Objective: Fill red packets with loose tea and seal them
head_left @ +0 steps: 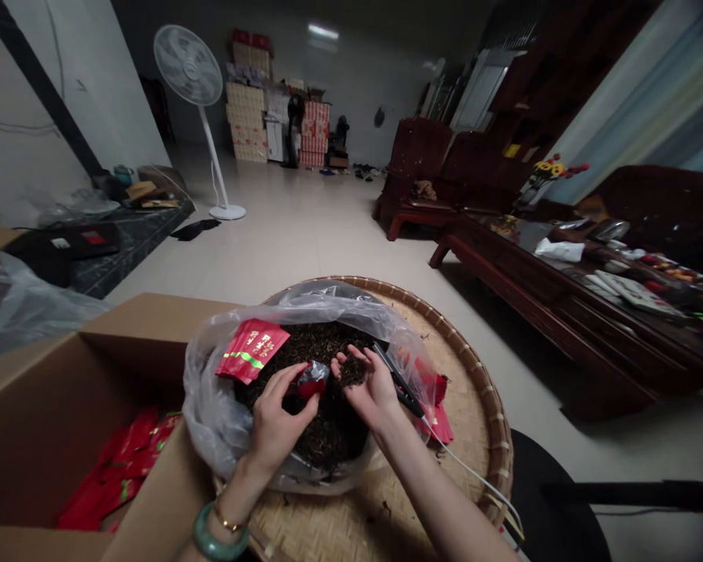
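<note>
My left hand (pixel 283 414), closed with thumb and fingers, holds a small red foil packet (pixel 312 382) whose silvery inside shows at its mouth. Palm up beside it, my right hand (pixel 375 390) cups a small heap of dark dried tea leaves (pixel 353 371). Both hands are over a clear plastic bag (pixel 208 398) filled with loose tea (pixel 322 449). Several flat red packets (pixel 253 350) lie fanned out on the tea at the left. A black tong-like device (pixel 407 394) with a white cable rests just right of my right hand, partly hidden by it.
The bag stands on a round woven bamboo tray (pixel 445 484), with red packets (pixel 440 424) at its right. To the left, a cardboard box (pixel 26 433) contains red packets (pixel 123 468). Further off are a white fan (pixel 211 148), stacked boxes (pixel 247 121) and a dark wooden table (pixel 515 289).
</note>
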A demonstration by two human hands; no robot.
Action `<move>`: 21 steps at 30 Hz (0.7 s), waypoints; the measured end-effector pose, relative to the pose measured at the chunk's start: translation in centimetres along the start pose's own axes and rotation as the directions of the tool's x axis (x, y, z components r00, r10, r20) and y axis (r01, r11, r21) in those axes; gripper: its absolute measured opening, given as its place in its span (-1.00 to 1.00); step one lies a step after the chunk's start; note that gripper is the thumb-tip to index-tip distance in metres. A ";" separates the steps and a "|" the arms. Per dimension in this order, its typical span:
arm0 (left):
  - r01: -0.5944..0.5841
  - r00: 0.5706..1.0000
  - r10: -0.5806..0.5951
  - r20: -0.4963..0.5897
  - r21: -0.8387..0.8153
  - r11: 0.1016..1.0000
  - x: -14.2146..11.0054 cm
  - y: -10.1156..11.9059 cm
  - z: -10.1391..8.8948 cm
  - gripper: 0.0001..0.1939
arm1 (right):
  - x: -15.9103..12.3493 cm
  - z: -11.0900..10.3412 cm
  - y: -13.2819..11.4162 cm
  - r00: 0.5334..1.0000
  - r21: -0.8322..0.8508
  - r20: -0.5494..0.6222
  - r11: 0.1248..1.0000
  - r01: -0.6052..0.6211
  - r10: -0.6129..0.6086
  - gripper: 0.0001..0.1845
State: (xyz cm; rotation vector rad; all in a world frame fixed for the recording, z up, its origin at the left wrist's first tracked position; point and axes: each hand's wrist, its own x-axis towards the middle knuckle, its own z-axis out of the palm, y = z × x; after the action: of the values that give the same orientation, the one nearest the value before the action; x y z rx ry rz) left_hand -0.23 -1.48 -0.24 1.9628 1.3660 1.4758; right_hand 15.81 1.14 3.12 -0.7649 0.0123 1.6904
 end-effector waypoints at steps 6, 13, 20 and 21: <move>-0.017 1.000 0.017 0.001 0.019 1.000 0.1 0.0 0.1 -0.67 | -0.6 0.8 -0.9 1.000 -0.012 0.022 1.000 -0.015 0.015 -0.78; -0.063 0.998 0.063 0.008 0.057 0.996 -0.1 0.3 0.2 -0.67 | -0.9 1.1 -1.2 0.999 0.050 0.033 0.999 -0.003 0.001 -0.72; -0.101 0.995 0.097 0.036 0.119 0.988 0.0 0.4 1.3 -0.61 | -2.3 2.8 -2.1 0.982 -0.026 0.096 0.986 0.166 -0.162 -0.74; -0.097 0.995 0.092 0.043 0.121 0.988 0.0 0.5 1.5 -0.60 | -2.5 3.1 -2.0 0.974 -0.047 0.111 0.978 0.205 -0.199 -0.75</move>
State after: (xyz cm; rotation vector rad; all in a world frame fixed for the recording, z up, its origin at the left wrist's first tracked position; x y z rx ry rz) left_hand 1.33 -1.32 -0.52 2.1474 1.3958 1.4185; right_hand 16.31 0.80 7.51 -0.6947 -0.1834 1.5395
